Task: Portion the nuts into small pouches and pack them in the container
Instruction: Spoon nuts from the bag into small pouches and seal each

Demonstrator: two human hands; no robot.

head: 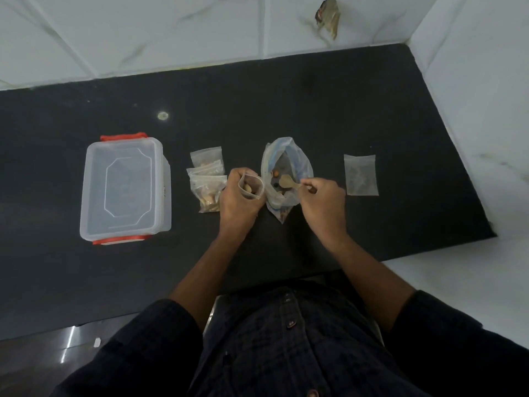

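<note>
Your left hand (239, 200) grips open pouch (250, 187): thin, limp, slippery; hold by rim. Right hand (322, 197) pinches spoon (289, 182) handle over floppy nut bag (286, 173).

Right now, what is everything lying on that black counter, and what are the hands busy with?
clear plastic container with red clips: one, lidded, left on the black stone counter.
filled small clear pouches: about three, stacked between container and hands.
large clear bag of mixed nuts: one, open, centre.
empty-looking small clear pouches: right of the bag, count unclear.
small wooden spoon: one, over the bag.
open small pouch: one, holding some nuts.
left hand: grips the open pouch.
right hand: pinches the spoon.
</note>
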